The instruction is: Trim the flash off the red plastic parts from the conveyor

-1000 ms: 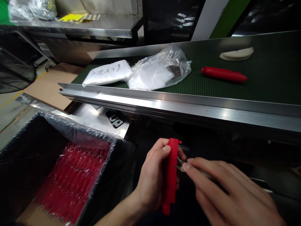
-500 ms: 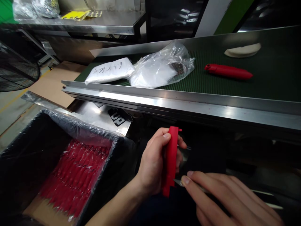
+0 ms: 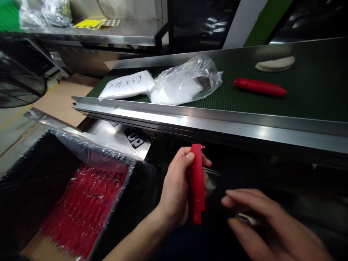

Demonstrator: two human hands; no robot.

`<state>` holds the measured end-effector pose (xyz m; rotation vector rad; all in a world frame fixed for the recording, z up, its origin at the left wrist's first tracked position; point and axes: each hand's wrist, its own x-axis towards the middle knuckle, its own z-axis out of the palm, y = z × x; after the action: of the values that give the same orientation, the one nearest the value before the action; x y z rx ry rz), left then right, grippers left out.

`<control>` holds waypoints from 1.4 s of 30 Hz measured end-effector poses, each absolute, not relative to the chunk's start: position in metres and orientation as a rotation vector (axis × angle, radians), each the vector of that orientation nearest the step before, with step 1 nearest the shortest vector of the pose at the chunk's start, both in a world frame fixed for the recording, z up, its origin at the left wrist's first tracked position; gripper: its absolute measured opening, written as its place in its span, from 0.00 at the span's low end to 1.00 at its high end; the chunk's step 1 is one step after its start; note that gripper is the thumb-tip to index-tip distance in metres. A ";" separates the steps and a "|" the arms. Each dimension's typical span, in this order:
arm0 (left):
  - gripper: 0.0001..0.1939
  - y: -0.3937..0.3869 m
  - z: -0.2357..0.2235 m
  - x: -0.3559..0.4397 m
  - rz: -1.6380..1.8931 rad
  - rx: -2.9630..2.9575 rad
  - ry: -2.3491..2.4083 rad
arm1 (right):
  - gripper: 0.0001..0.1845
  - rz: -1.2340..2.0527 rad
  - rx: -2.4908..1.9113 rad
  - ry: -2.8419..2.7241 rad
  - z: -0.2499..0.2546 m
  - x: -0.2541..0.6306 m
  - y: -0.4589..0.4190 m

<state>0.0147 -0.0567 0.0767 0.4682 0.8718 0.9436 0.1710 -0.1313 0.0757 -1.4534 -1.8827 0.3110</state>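
My left hand [image 3: 178, 188] grips a long red plastic part [image 3: 197, 185], held upright below the conveyor's steel rail. Thumb and fingers wrap its upper half. My right hand [image 3: 261, 226] is at the lower right, blurred, a short way to the right of the red part and not touching it. A small metal blade [image 3: 246, 218] shows between its fingers. A second red part [image 3: 259, 87] lies on the green conveyor belt [image 3: 312, 94].
A black bin lined with clear plastic [image 3: 89, 156] at the lower left holds several red parts [image 3: 81, 206]. On the belt lie a white packet [image 3: 126, 85], a clear plastic bag [image 3: 187, 79] and a pale curved piece [image 3: 274, 64]. A steel rail [image 3: 217, 121] edges the belt. A fan [image 3: 19, 83] stands at left.
My right hand with the blade has pulled away from the red part, down and to the right. My left hand has turned the part edge-on and lifted it slightly.
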 end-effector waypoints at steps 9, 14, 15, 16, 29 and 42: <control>0.16 -0.074 0.075 0.018 0.833 0.536 0.906 | 0.05 0.423 -1.513 -1.598 0.072 0.148 -0.104; 0.18 -0.079 0.072 0.013 0.782 0.600 0.790 | 0.21 0.262 -1.631 -1.618 0.072 0.173 -0.104; 0.18 -0.080 0.072 0.013 0.779 0.609 0.797 | 0.22 0.268 -1.599 -1.687 0.073 0.176 -0.104; 0.17 -0.081 0.072 0.012 0.774 0.613 0.801 | 0.21 0.246 -1.558 -1.761 0.075 0.179 -0.105; 0.19 -0.086 0.088 0.012 0.771 0.630 0.872 | 0.21 -0.065 -1.221 -2.153 0.089 0.185 -0.101; 0.17 -0.091 0.082 0.016 0.708 0.555 0.651 | 0.23 -0.111 -1.327 -1.963 0.077 0.200 -0.099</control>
<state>0.0158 -0.0908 0.0823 0.5553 0.6510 0.7085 0.1998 -0.0989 0.0769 -1.3274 -1.9629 -0.1110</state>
